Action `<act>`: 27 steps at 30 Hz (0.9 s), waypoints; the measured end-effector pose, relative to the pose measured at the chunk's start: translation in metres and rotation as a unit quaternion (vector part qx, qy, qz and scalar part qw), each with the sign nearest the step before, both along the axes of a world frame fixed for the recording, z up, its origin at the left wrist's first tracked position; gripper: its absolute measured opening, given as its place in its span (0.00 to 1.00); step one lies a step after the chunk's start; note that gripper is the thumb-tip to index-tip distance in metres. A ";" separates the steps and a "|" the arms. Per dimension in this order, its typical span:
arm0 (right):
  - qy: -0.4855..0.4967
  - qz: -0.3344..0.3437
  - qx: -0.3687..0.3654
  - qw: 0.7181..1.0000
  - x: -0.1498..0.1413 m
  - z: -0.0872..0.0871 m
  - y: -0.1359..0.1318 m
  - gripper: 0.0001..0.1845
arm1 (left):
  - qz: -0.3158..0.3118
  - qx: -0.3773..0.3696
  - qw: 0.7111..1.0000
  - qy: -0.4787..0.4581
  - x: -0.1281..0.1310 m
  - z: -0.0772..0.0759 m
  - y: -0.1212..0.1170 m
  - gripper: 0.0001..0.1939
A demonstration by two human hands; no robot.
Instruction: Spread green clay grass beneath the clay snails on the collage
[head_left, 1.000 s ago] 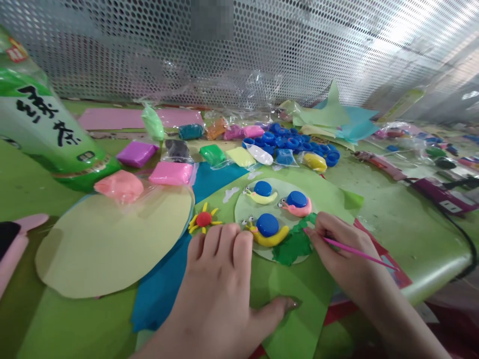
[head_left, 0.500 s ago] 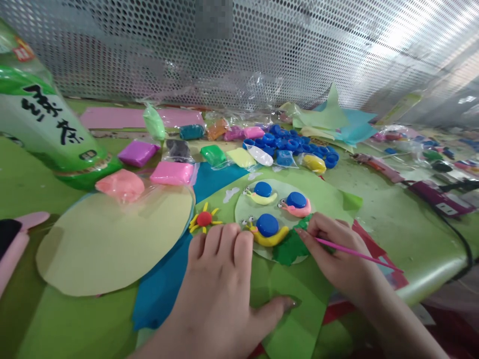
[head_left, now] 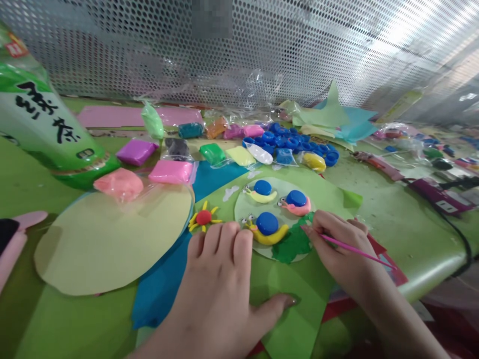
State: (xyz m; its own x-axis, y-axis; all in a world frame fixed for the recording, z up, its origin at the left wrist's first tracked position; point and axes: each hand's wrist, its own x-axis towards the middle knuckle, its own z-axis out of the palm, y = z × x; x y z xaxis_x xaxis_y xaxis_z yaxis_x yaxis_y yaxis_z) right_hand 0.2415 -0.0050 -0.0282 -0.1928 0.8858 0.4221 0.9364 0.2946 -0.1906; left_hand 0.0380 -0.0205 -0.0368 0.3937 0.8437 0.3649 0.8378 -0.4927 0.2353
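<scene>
My left hand [head_left: 220,279] lies flat, fingers spread, on the green paper [head_left: 299,299] just below a pale green disc [head_left: 243,207]. On that disc sit three clay snails with blue shells: a yellow one [head_left: 266,228], a pale yellow one [head_left: 261,191] and a pink one [head_left: 297,202]. My right hand [head_left: 339,247] pinches a thin pink stick [head_left: 355,251], its tip at a patch of dark green clay [head_left: 294,244] on the disc's lower right. A red and yellow clay sun [head_left: 204,218] sits left of the disc.
A large pale yellow paper circle [head_left: 112,239] lies to the left, a green bottle [head_left: 41,124] behind it. Wrapped clay blocks [head_left: 170,171] and several blue caps [head_left: 295,142] crowd the back. A cable [head_left: 454,227] and power strip [head_left: 439,194] lie right. Perforated metal screen [head_left: 262,50] behind.
My right hand has shifted slightly with the pink stick over the dark green clay, left then back. My left hand has stayed flat in place.
</scene>
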 end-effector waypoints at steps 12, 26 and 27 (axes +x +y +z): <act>0.038 -0.046 -0.020 0.998 0.002 -0.002 -0.003 0.15 | 0.001 0.002 1.000 0.002 0.000 0.000 0.000 0.29; 0.136 0.024 -0.074 0.988 0.006 -0.001 -0.012 0.16 | -0.007 0.013 1.000 0.011 0.000 -0.001 0.001 0.29; 0.105 0.038 -0.067 0.991 0.004 0.000 -0.013 0.16 | -0.006 0.016 1.000 0.013 -0.001 -0.001 0.001 0.29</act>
State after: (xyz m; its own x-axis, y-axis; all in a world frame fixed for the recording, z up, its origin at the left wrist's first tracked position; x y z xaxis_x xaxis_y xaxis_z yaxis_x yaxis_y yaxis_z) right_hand 0.2454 -0.0178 -0.0278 -0.1817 0.9231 0.3391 0.8482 0.3216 -0.4209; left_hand 0.0374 -0.0194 -0.0375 0.4125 0.8275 0.3809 0.8376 -0.5089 0.1985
